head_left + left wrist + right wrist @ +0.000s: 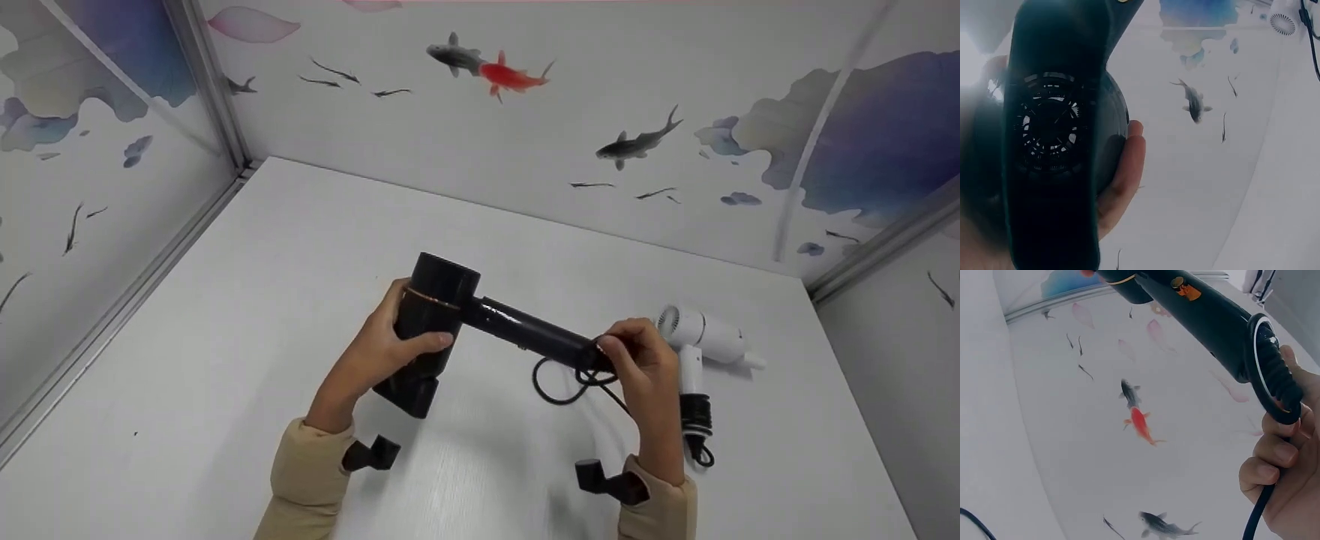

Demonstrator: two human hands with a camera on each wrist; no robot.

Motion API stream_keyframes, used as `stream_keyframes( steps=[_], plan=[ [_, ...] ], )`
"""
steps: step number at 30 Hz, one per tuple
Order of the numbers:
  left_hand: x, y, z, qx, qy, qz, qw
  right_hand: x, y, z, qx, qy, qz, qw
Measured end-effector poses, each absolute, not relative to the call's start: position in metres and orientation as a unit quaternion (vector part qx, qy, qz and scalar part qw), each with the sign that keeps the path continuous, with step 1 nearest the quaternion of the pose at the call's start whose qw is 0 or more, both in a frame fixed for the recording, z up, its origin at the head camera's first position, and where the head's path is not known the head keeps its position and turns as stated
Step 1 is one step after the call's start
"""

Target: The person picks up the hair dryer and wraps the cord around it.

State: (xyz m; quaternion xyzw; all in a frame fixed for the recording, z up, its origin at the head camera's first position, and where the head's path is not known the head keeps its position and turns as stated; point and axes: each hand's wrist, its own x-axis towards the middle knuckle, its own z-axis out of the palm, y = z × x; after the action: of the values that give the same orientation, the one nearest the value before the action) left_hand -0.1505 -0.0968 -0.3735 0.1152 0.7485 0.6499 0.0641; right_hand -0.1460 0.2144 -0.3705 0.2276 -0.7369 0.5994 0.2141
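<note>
A black hair dryer (529, 330) with a thin copper-coloured ring is held up above the white table. My left hand (371, 349) grips its barrel, thumb across the near side. The dark flat nozzle (409, 395) points down toward me. In the left wrist view a round slotted grille (1050, 129) shows in the middle of the dark shape. At the handle's end, my right hand (649, 367) pinches the black cord (553, 403). In the right wrist view, the cord loops round the ribbed sleeve (1275, 363) at the handle base, and curled fingers (1266, 455) hold it.
A white hair dryer (716, 339) lies on the table (247, 247) just right of my right hand, its black cord (697, 420) bundled round the handle. Printed panels with fish (517, 75) wall the table at the back and sides. Black camera mounts (375, 454) jut from both sleeves.
</note>
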Motion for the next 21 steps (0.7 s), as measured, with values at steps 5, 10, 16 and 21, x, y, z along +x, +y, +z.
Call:
stream_keyframes(
  steps=[5, 10, 16, 21],
  plan=[
    [-0.151, -0.096, -0.373, 0.119, 0.725, 0.673, 0.086, -0.145, 0.219, -0.369, 0.204, -0.699, 0.671, 0.138],
    [-0.151, -0.095, -0.373, 0.115, 0.693, 0.704, 0.107, -0.145, 0.218, -0.368, 0.19, -0.704, 0.673, 0.122],
    [-0.151, -0.091, -0.372, 0.079, 0.656, 0.746, 0.081, -0.145, 0.207, -0.369, 0.188, -0.78, 0.577, 0.15],
    [-0.15, -0.086, -0.371, 0.056, 0.644, 0.762, 0.032, -0.142, 0.191, -0.369, 0.2, -0.846, 0.468, 0.16]
  ],
)
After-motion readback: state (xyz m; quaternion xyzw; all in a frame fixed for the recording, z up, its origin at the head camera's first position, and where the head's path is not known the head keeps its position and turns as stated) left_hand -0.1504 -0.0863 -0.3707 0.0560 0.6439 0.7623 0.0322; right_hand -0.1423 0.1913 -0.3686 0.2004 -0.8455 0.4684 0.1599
